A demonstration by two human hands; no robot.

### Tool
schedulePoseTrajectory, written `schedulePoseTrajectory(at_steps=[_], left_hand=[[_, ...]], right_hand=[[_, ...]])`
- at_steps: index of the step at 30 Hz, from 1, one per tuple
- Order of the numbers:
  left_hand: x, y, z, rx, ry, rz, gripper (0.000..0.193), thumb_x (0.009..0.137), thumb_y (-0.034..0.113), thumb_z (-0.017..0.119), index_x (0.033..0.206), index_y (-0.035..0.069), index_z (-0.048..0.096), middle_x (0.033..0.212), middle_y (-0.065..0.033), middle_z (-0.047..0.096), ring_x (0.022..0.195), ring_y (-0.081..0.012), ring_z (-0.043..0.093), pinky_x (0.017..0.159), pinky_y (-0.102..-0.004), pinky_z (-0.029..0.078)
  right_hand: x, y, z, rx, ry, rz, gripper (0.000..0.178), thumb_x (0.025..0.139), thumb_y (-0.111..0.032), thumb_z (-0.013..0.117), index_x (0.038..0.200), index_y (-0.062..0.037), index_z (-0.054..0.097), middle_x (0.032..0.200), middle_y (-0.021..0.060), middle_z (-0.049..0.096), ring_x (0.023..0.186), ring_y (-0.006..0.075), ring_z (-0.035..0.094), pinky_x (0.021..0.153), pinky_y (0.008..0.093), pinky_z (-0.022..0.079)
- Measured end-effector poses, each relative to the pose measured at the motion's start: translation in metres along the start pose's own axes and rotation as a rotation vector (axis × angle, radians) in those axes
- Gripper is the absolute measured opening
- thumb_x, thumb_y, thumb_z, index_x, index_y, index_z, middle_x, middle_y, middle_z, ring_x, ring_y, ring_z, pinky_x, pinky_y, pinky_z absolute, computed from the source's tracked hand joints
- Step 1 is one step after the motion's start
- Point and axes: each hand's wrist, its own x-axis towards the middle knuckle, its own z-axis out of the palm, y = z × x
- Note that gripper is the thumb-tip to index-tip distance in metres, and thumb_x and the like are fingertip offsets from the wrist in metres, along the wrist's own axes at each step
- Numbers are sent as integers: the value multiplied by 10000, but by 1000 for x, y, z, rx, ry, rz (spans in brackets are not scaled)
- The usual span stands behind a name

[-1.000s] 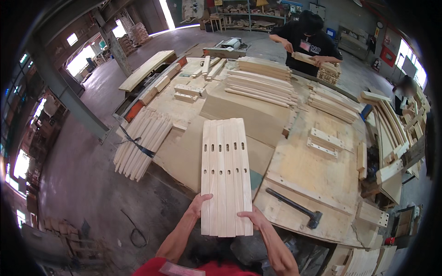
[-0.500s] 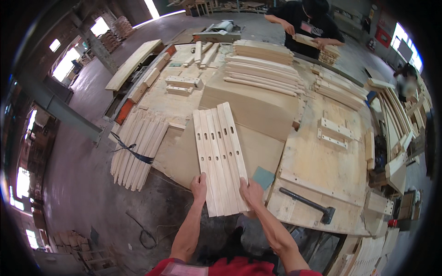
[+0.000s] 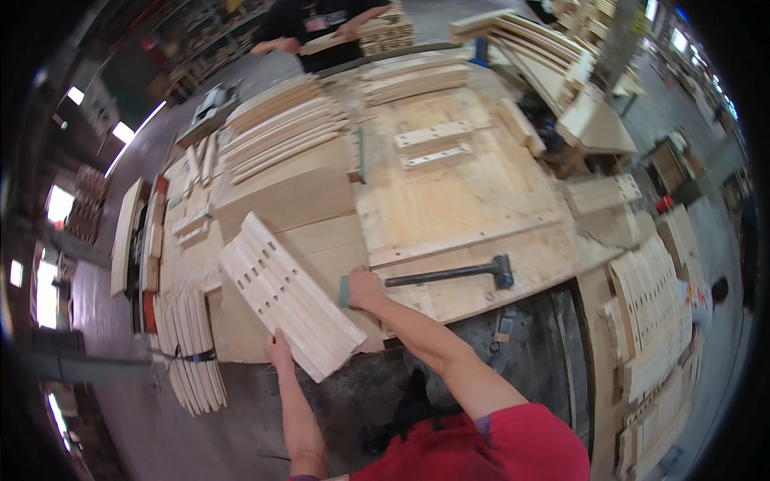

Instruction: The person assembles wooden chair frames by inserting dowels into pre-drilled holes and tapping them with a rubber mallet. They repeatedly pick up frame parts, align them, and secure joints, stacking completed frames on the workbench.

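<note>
A hammer (image 3: 453, 273) lies flat on the plywood bench (image 3: 481, 192), head toward the right. Two short drilled strips (image 3: 435, 144) rest side by side further up the bench. Stacked slats (image 3: 285, 128) sit at the bench's upper left. A strapped slat bundle (image 3: 191, 353) lies at the left edge, lower down. More slats (image 3: 654, 313) are stacked on the right. At the far end, another person (image 3: 317, 20) stands holding a board.
</note>
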Motion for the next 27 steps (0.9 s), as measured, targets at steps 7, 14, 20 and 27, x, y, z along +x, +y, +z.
schedulePoseTrajectory(at_steps=[7,14,20,27], left_hand=[[-52,33,-11,146,169,100,355,932,270,652,1060,-61,658,959,-182,676,883,-277,593,831,-435,477],[-174,64,102,203,179,602,610,975,214,691,1467,-57,452,1427,-286,508,1325,-437,487,1131,-494,399],[-413,91,219,59,-744,810,436,1002,130,593,1392,-54,532,1159,-182,687,979,-228,654,891,-362,528],[-865,164,365,-24,-1926,830,538,968,276,697,1380,-42,559,1096,-146,714,953,-196,706,842,-322,567]], right_hand=[[3,4,-64,412,158,26,522,869,-244,691,1293,37,577,1162,267,690,1023,406,711,867,477,582],[-90,156,-127,687,566,-56,655,925,-341,678,1420,34,472,1348,272,598,1122,412,655,976,458,526],[-409,405,-142,634,1204,492,607,846,-248,759,1349,10,541,1291,240,607,1180,417,580,999,471,482],[-840,658,-115,393,1488,1702,585,954,-427,664,1255,71,601,1230,287,637,1115,468,600,977,480,479]])
